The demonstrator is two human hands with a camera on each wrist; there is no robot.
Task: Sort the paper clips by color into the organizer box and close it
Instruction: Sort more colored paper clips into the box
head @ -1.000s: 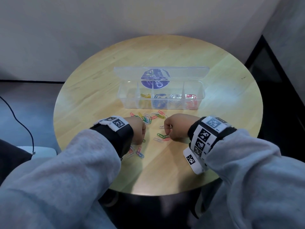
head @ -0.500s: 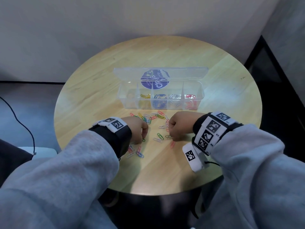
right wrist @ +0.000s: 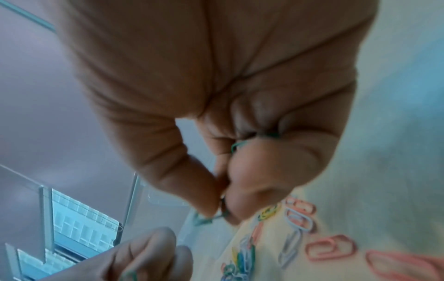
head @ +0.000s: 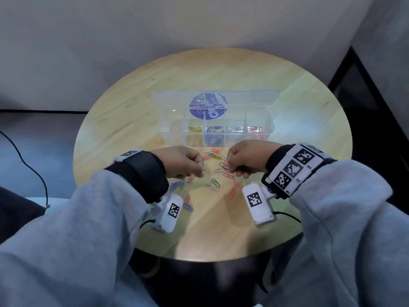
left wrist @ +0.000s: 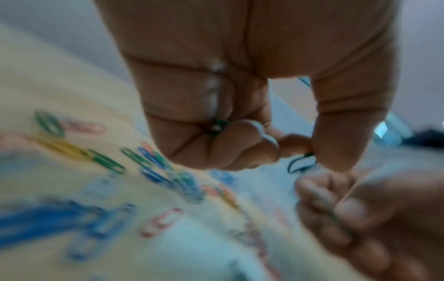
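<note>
Your left hand (left wrist: 242, 106) and right hand (right wrist: 216, 114) each pinched green paper clips (left wrist: 301, 163) in curled fingers (right wrist: 252, 180) above the counter (head: 221, 229)

- One round wooden table (head: 221, 229).
- One clear plastic organizer box (head: 271, 127), with its one lid (head: 254, 97) standing open behind it.
- Three dividers in the box, making four compartments in a row.
- Clips already in the box: yellow clips (head: 195, 129) in one compartment, blue (head: 214, 128), white (head: 236, 129) and red (head: 255, 129) in the next ones; each group is too small to count.
- Loose paper clips (head: 215, 183) on the table: roughly two dozen in green, red, blue, yellow and white; exact number unclear.
- Two hands: left hand (head: 182, 161) and right hand (head: 246, 158), each pinching green clips.
- One black cable (head: 33, 169) at the left.
</note>
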